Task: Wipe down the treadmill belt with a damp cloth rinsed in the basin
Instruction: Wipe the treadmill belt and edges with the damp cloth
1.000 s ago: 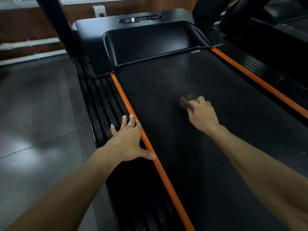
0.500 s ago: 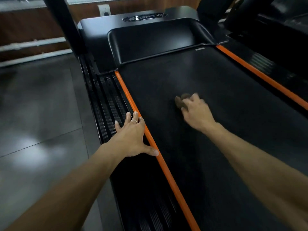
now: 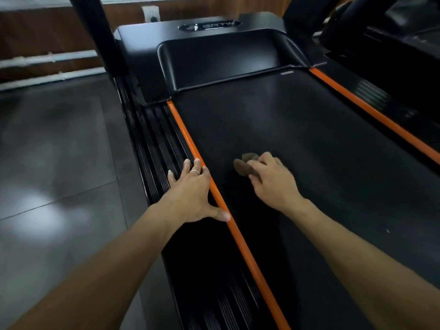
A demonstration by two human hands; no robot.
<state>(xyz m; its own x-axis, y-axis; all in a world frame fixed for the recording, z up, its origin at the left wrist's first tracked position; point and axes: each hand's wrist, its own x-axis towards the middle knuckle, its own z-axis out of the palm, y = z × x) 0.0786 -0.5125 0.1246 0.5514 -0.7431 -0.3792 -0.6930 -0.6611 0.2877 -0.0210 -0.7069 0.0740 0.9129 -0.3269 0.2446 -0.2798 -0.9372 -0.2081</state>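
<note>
The black treadmill belt [image 3: 309,144] runs up the middle of the view between two orange strips. My right hand [image 3: 273,182] grips a small brown cloth [image 3: 242,164] and holds it down on the belt's left part. The cloth sticks out past my fingers to the left. My left hand [image 3: 190,196] rests flat with spread fingers on the ribbed black side rail [image 3: 162,144], its thumb lying on the left orange strip [image 3: 185,136]. A ring shows on one finger.
The black motor cover [image 3: 226,55] closes the belt's far end. The right orange strip [image 3: 371,113] borders another dark machine [image 3: 392,32] at the right. A black upright post [image 3: 95,36] rises at the back left. Grey floor tiles [image 3: 52,151] lie to the left.
My right hand has slid the cloth to the left and a little nearer across the belt, towards the left orange strip. My left hand stays on the side rail.
</note>
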